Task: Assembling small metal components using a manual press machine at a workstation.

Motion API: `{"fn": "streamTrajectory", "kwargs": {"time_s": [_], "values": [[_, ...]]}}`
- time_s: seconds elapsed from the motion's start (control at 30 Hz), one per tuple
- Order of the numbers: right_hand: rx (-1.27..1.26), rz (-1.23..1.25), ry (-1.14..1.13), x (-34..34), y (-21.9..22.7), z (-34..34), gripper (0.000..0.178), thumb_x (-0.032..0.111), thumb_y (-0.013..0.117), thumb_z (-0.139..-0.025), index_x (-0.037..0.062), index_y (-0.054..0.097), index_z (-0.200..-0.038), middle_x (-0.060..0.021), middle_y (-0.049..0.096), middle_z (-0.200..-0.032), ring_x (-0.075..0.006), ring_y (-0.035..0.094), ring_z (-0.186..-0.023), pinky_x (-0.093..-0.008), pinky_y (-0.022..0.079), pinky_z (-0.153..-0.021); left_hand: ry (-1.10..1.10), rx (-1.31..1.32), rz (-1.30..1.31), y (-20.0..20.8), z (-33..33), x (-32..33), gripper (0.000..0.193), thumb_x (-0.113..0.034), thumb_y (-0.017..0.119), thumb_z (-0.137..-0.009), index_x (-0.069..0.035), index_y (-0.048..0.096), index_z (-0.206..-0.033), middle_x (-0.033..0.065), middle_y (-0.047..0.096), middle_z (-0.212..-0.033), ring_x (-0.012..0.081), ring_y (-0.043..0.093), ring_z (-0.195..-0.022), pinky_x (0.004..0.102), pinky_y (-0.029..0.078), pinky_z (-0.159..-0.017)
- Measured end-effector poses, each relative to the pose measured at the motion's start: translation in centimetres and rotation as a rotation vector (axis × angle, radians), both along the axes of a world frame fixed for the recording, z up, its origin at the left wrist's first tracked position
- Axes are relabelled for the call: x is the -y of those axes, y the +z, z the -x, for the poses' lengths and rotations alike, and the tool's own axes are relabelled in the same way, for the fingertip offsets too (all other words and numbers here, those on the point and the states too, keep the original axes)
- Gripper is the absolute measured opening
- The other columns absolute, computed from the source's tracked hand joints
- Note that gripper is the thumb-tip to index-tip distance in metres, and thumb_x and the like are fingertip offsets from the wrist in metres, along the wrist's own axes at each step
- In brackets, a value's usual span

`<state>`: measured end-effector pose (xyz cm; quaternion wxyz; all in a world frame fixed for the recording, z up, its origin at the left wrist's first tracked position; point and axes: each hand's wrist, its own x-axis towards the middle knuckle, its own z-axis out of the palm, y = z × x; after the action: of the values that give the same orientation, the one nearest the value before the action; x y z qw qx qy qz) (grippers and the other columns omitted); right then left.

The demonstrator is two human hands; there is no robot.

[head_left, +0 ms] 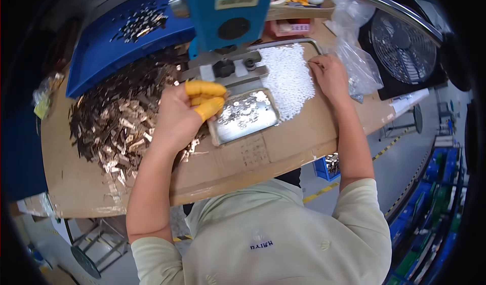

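Observation:
My left hand [190, 105], with yellow covers on some fingers, is closed in a pinch at the left rim of a shallow metal tray [248, 128]. Anything between those fingertips is too small to make out. Small shiny ring-like parts [243, 108] lie in the tray. Just beyond it is the steel fixture [223, 71] of a blue bench press [228, 16]. My right hand [330, 77] has curled fingers at the right edge of a spread of small white pieces [288, 80], close to a bent metal rod [298, 40]. What it holds, if anything, is hidden.
Dark and coppery metal strips [129, 118] are heaped on the cardboard-covered table [243, 156] at left. Behind them stands a blue bin [96, 57] with small parts. A chrome bar [385, 6] crosses the upper right. Clear plastic bags [359, 67] and a black fan [402, 42] sit at right.

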<state>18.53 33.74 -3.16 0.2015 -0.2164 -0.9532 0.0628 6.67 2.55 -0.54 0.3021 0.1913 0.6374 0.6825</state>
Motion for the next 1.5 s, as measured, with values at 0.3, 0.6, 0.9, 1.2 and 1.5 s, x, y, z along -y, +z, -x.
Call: {"fn": "streamTrajectory", "kwargs": {"time_s": [0.3,0.6,0.9,1.2,1.5], "values": [[-0.311,1.020,0.412,9.7,2.4,2.0,0.007,0.003,0.065,-0.081,0.0031,0.069,-0.087,-0.0007,0.066,-0.079,-0.0079,0.053,-0.070,-0.0213,0.044,-0.068,0.086,0.064,-0.074,0.3,-0.2,-0.5,0.034,0.007,0.064,-0.075,0.004,0.062,-0.108,0.0080,0.064,-0.080,0.0088,0.055,-0.059,0.0183,0.047,-0.054],[-0.349,0.266,0.626,15.3,3.7,3.5,0.008,0.000,0.068,-0.075,0.0024,0.067,-0.083,-0.0044,0.064,-0.079,-0.0152,0.054,-0.070,-0.0255,0.044,-0.065,0.099,-0.143,-0.016,0.9,-0.6,0.0,0.044,0.005,0.064,-0.075,0.004,0.056,-0.119,0.0087,0.064,-0.081,0.0092,0.055,-0.059,0.0192,0.046,-0.051],[-0.258,0.474,0.536,15.1,3.8,3.2,0.011,0.000,0.070,-0.072,0.0020,0.067,-0.083,-0.0048,0.063,-0.078,-0.0168,0.054,-0.070,-0.0265,0.044,-0.064,0.018,-0.125,-0.046,0.8,0.4,-0.1,0.058,0.008,0.060,-0.077,0.003,0.043,-0.132,0.0105,0.065,-0.080,0.0095,0.055,-0.057,0.0180,0.044,-0.047],[-0.533,0.605,0.488,11.8,4.9,1.2,0.008,0.001,0.068,-0.080,0.0009,0.067,-0.088,-0.0045,0.066,-0.082,-0.0110,0.055,-0.071,-0.0218,0.044,-0.068,0.077,0.094,-0.097,2.2,3.5,-2.1,0.054,0.004,0.060,-0.079,0.011,0.037,-0.128,0.0179,0.063,-0.081,0.0091,0.050,-0.048,0.0151,0.035,-0.037],[-1.133,0.774,0.557,9.6,14.9,-1.8,0.031,0.014,0.063,-0.086,0.0054,0.058,-0.115,-0.0150,0.056,-0.124,-0.0316,0.052,-0.118,-0.0425,0.038,-0.105,0.130,0.077,-0.132,2.2,4.2,-3.1,0.051,0.003,0.060,-0.080,0.013,0.038,-0.125,0.0186,0.063,-0.081,0.0083,0.050,-0.049,0.0135,0.034,-0.036]]}}
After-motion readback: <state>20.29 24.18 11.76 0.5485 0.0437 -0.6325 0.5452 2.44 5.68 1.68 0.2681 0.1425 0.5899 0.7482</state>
